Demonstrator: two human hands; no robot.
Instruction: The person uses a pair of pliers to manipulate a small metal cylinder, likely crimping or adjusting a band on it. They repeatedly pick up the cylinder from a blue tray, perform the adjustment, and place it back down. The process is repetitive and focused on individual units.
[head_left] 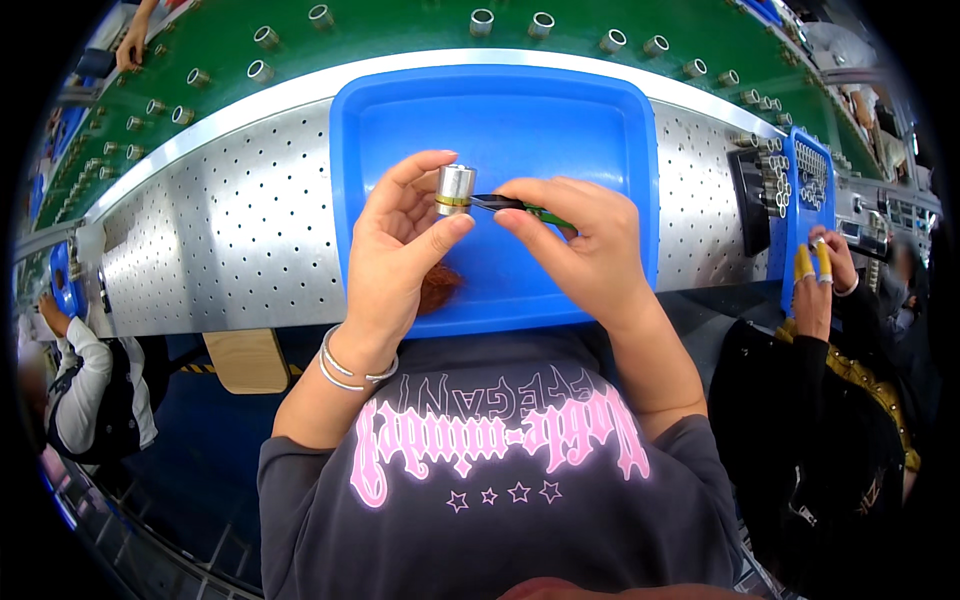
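In my left hand (405,230) is a short silver metal cylinder (457,181), upright between thumb and fingers. A thin yellow-gold band circles it near its lower end. My right hand (580,235) grips a slim black-and-green hand tool (545,214), its exact kind hidden by my fingers. The tool's pointed end meets the cylinder at the band, or comes very close to it. Both hands are above a blue plastic tray (500,320). Below my left wrist, a reddish-brown tangled clump (438,288) lies inside the tray.
A perforated metal worktop (225,215) extends both sides. Beyond it, a green belt (390,30) carries several metal cylinders (482,22). At right stand a black holder (748,202) and another blue tray (790,240) with many parts, by a co-worker's hand (818,285). Another person sits left.
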